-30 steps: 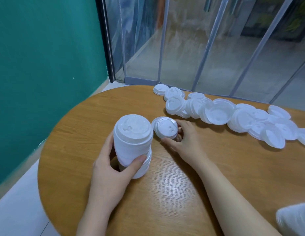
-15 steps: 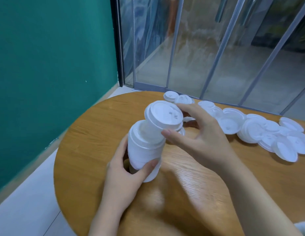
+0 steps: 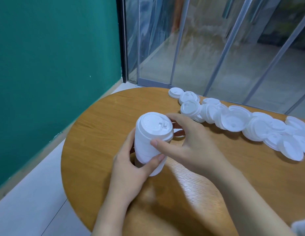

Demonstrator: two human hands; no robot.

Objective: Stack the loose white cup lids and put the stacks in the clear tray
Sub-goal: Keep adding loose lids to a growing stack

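Both hands — left (image 3: 131, 166), right (image 3: 189, 145) — grip the lid stack (image 3: 151, 138) near the table's (image 3: 90, 150) left edge.

one lid stack (image 3: 152, 142), two hands, one table (image 3: 100, 133)

- The stack of white lids (image 3: 151, 142) stands tall at frame centre, leaning a little, top lid (image 3: 154, 124) seated with its raised sip tab facing up.
- The loose white lids (image 3: 233, 120) lie in an overlapping row from upper centre toward the right edge, some face up, some flipped or tilted.
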